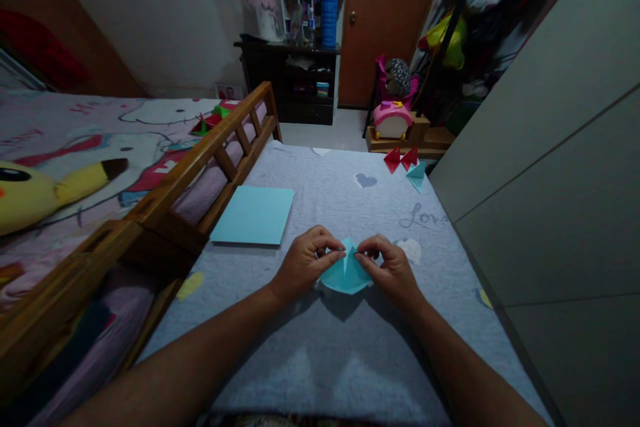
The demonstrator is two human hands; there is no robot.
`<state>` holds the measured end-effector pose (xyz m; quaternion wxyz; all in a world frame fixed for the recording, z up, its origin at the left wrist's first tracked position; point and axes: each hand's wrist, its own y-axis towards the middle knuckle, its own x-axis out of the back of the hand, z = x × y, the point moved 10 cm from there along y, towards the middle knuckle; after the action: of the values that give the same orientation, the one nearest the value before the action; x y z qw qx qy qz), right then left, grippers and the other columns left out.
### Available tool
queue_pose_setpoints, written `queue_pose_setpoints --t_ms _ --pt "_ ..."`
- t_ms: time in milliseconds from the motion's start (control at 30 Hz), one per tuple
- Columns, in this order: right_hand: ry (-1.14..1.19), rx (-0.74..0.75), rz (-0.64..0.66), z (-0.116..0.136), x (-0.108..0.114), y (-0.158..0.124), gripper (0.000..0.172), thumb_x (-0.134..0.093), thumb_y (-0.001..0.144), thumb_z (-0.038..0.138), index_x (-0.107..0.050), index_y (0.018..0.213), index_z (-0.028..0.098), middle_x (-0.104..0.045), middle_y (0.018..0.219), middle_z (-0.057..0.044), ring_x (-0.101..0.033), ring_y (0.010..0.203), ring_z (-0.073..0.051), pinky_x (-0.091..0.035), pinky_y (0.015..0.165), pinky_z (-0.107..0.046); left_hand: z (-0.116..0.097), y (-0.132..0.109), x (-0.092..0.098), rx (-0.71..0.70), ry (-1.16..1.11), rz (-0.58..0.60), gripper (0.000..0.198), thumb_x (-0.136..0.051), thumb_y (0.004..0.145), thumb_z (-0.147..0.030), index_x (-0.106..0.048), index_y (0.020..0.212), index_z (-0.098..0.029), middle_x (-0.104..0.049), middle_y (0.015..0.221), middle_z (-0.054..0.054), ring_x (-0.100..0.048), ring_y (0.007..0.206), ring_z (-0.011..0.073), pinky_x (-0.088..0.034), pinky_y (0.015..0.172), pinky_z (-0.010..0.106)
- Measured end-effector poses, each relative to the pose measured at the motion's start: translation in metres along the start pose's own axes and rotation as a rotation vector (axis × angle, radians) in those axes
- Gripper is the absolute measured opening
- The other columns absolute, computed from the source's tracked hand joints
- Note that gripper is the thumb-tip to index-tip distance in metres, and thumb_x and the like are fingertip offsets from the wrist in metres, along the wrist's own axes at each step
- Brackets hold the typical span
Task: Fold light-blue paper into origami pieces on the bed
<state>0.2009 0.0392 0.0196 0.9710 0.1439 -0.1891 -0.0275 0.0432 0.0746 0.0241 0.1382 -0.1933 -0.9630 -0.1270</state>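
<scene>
Between my two hands is a light blue folded paper (346,275), creased down its middle and held just above the bedsheet. My left hand (311,255) pinches its upper left edge between thumb and fingers. On the opposite side, my right hand (389,265) pinches the upper right edge in the same way. A stack of flat light blue paper (254,215) lies to the left, beyond my left hand. At the far right of the bed sit two red folded paper pieces (393,160) and a light blue folded paper piece (417,176).
A wooden bed rail (210,153) runs along the left, with a second bed and a yellow plush toy (30,197) past it. Pale cabinet doors (560,167) border the right. The patterned bedsheet (325,193) covers the surface under my hands. A wooden door (387,27) stands behind.
</scene>
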Motion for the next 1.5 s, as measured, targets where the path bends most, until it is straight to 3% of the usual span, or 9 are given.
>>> queue_pose_setpoints --t_ms 233,633,1100,1333,1500 --pt "-0.02 0.024 0.026 0.005 -0.004 0.0 0.004 -0.068 0.081 0.024 -0.071 0.079 0.023 -0.063 0.075 -0.002 -0.058 0.074 -0.018 -0.048 0.07 -0.031 0.003 0.0 -0.007 0.012 -0.004 0.054 0.011 -0.068 0.082 -0.025 -0.075 0.081 -0.017 -0.06 0.075 0.003 -0.055 0.07 0.0145 -0.042 0.065 0.026" --pt "-0.015 0.027 0.022 0.005 -0.005 0.0 0.004 -0.067 0.081 0.022 -0.07 0.079 0.024 -0.062 0.074 -0.002 -0.058 0.074 -0.018 -0.047 0.071 -0.032 -0.002 0.0 -0.009 -0.013 0.004 0.048 0.013 -0.067 0.083 -0.027 -0.073 0.08 -0.016 -0.057 0.076 0.002 -0.054 0.071 0.0143 -0.041 0.065 0.026" --pt "-0.016 0.08 0.044 0.012 -0.008 0.002 0.008 -0.065 0.084 0.021 -0.069 0.078 0.025 -0.065 0.074 -0.002 -0.056 0.078 -0.02 -0.045 0.075 -0.034 0.004 0.0 -0.009 0.027 -0.102 0.02 0.009 -0.071 0.078 -0.026 -0.071 0.076 -0.017 -0.058 0.081 0.003 -0.058 0.082 0.018 -0.045 0.08 0.031" --pt "-0.065 0.075 0.065 0.02 -0.004 0.0 0.009 -0.064 0.086 0.024 -0.067 0.094 0.025 -0.067 0.091 -0.004 -0.057 0.088 -0.021 -0.044 0.081 -0.035 -0.006 -0.002 -0.002 -0.058 -0.076 -0.033 0.007 -0.067 0.082 -0.024 -0.07 0.08 -0.018 -0.063 0.091 0.005 -0.061 0.092 0.0197 -0.045 0.088 0.034" --pt "-0.122 0.124 0.113 0.034 -0.005 0.0 0.011 -0.064 0.088 0.024 -0.067 0.098 0.025 -0.067 0.096 -0.005 -0.056 0.097 -0.023 -0.042 0.089 -0.039 0.0 -0.003 -0.005 -0.033 -0.014 -0.01 0.009 -0.067 0.084 -0.026 -0.07 0.08 -0.019 -0.067 0.081 0.004 -0.062 0.082 0.0187 -0.046 0.083 0.033"
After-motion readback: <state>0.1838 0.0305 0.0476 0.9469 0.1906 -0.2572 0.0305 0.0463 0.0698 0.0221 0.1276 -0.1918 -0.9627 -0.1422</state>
